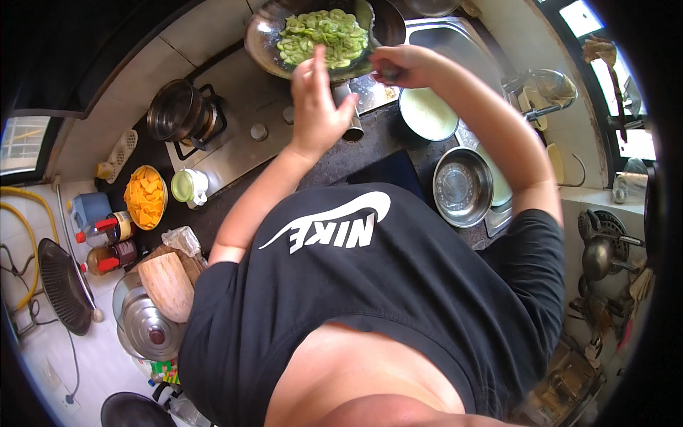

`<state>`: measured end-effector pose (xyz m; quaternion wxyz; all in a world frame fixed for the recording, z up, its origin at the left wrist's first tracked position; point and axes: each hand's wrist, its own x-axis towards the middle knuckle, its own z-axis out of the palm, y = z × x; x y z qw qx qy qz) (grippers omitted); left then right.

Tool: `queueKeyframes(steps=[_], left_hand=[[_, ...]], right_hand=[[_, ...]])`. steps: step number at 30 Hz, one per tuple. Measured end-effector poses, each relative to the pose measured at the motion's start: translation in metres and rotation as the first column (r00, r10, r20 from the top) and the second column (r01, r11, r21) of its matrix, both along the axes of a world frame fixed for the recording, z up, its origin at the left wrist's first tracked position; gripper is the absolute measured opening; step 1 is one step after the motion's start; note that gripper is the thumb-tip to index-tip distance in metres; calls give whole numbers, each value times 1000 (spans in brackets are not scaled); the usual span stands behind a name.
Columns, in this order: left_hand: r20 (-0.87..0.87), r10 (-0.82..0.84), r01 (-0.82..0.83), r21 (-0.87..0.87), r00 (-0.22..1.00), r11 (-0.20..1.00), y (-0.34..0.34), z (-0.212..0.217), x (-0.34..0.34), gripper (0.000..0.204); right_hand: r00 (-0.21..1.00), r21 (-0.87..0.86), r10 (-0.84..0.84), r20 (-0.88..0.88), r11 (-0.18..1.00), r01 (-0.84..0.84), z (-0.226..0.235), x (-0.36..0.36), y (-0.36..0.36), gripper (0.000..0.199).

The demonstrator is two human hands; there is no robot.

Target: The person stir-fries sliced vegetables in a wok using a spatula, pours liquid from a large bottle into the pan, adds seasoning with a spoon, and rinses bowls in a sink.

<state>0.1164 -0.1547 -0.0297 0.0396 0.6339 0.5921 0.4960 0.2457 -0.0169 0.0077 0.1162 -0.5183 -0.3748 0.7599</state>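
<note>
A dark countertop (370, 167) runs beside a steel sink (455, 43). Bright daylight enters through windows (629, 135) at the right. Pale tiles (92, 363) cover the floor at the left.

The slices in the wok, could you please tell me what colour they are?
Pale green slices, seen in the head view, lying in the dark wok.

Both bare arms reach forward from short black sleeves. The left hand (316, 107) is raised with its fingers straight and close together, pointing away from the body, the thumb spread out to the side, palm turned inward; it grips nothing. The right arm is bent at the elbow, forearm angling inward, and the right hand (398, 64) is curled closed in a loose fist, knuckles up, just beside the left fingertips.
</note>
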Motion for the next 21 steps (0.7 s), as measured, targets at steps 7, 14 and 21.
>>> queueKeyframes(steps=[7,14,21], left_hand=[[872,403,784,-36,-278,620,-10,-38,16,41],[855,381,737,1,-351,676,-3,-58,13,33],[909,311,743,-3,-277,669,-2,-64,14,30]], right_hand=[[692,364,254,676,702,-612,28,58,55,12],[165,145,-199,966,-113,-983,66,75,83,25],[298,254,175,938,235,-938,-6,68,106,18]])
